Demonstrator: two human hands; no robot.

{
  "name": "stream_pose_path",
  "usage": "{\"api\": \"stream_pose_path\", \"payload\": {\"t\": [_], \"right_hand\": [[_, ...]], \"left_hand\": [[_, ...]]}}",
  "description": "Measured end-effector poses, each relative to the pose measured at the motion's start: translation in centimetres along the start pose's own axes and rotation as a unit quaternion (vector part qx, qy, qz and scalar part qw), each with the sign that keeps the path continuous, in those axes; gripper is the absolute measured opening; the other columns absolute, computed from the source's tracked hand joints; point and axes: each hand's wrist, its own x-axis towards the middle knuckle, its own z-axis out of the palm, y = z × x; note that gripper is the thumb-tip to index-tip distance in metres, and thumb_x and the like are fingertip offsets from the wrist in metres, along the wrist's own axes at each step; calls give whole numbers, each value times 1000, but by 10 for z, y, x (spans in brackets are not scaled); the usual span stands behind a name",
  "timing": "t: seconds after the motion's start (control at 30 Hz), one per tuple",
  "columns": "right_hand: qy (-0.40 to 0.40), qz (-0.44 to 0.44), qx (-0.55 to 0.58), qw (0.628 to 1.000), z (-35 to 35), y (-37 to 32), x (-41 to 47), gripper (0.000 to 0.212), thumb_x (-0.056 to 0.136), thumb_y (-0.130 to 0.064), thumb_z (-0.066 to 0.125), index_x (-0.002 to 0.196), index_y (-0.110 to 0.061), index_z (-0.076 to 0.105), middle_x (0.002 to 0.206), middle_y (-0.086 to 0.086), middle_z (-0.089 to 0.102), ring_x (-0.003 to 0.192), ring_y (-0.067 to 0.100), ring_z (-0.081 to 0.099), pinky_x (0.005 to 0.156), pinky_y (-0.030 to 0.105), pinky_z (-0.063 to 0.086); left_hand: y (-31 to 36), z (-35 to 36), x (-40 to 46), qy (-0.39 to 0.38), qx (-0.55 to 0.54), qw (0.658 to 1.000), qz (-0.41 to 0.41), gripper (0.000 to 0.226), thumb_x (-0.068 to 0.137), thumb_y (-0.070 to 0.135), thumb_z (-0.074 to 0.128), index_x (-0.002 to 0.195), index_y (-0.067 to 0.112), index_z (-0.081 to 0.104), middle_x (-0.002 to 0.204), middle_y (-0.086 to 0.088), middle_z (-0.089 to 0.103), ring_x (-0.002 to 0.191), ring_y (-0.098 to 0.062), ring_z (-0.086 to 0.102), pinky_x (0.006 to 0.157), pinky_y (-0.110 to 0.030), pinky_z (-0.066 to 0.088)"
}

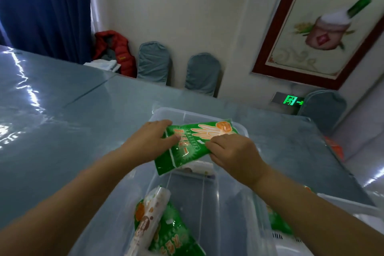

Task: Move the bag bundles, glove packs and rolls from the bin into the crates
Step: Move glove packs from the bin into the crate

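A green glove pack [193, 143] with an orange hand print hangs over the far clear crate [239, 127]. My left hand [149, 141] grips its left edge and my right hand [232, 151] pinches its right side. Under the pack lies a white bundle [201, 167]. In the near clear crate [99, 228] a white roll [149, 218] leans on another green glove pack [172, 233]. A further green pack [278, 222] shows partly behind my right forearm.
The crates stand on a table with a shiny blue-grey cover [62, 122]. A white bin edge [353, 208] is at the lower right. Covered chairs [201, 72] and a red jacket [116, 52] stand beyond the table by the wall.
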Motion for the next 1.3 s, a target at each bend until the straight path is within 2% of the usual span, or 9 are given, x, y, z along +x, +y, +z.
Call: {"api": "stream_pose_path", "payload": {"t": [0.13,0.3,0.4,0.5,0.6,0.73,0.93,1.13,1.3], "right_hand": [[32,-28,-22,999,-21,12,-23,15,89,-11,57,85,-10,72,79,6,71,67,23,65,57,31,52],[22,-11,-19,1000,-37,27,-60,7,84,-8,65,87,-9,71,82,7,71,69,23,66,58,32,52],[-34,30,10,999,-45,43,-89,14,83,-19,67,91,-9,71,88,8,71,73,25,67,58,34,54],[-75,94,36,992,-56,68,-118,42,78,-39,66,105,-7,68,107,14,68,93,28,66,74,39,57],[-39,153,-1,987,-65,99,-140,61,76,-41,66,124,-7,52,125,16,59,111,28,52,91,40,43],[-42,241,-4,970,-65,136,-167,69,78,-58,52,124,-7,50,117,13,60,109,28,48,95,37,28],[-140,304,185,924,-47,177,-238,22,86,-36,63,89,-15,57,78,-5,55,78,26,57,67,28,25],[-257,336,269,865,-10,193,-302,13,94,-31,48,97,-19,52,84,-2,55,74,18,48,60,29,29],[-311,302,287,855,19,189,-324,19,95,-32,48,104,-17,53,97,8,63,77,22,50,62,29,31]], "left_hand": [[20,13,24,-83,-164,978,-97,70,81,41,66,138,14,35,133,-11,49,106,-24,54,91,-33,42],[56,26,39,-217,-426,868,-136,43,75,9,69,114,-6,57,89,-21,72,72,-30,71,68,-39,60],[90,45,44,-183,-421,881,-111,33,78,2,67,109,-4,59,88,-24,71,68,-31,70,69,-44,59],[127,62,46,-145,-368,917,-49,21,79,7,68,99,6,64,83,-17,73,71,-29,71,72,-43,58],[162,79,48,-122,-287,949,34,7,81,14,68,84,20,65,73,-4,73,66,-16,71,63,-27,56],[213,111,45,-103,-188,970,111,24,81,13,67,65,30,59,65,7,66,60,-5,65,56,-18,52],[261,178,56,-142,-74,981,112,14,82,18,64,75,27,58,73,2,63,74,-19,64,69,-30,52],[272,248,70,-165,171,970,57,22,80,39,63,88,19,58,81,0,56,82,-25,59,63,-29,40],[253,289,68,-190,297,936,-4,21,84,21,56,103,13,58,109,-10,62,101,-30,59,76,-35,45]]}}
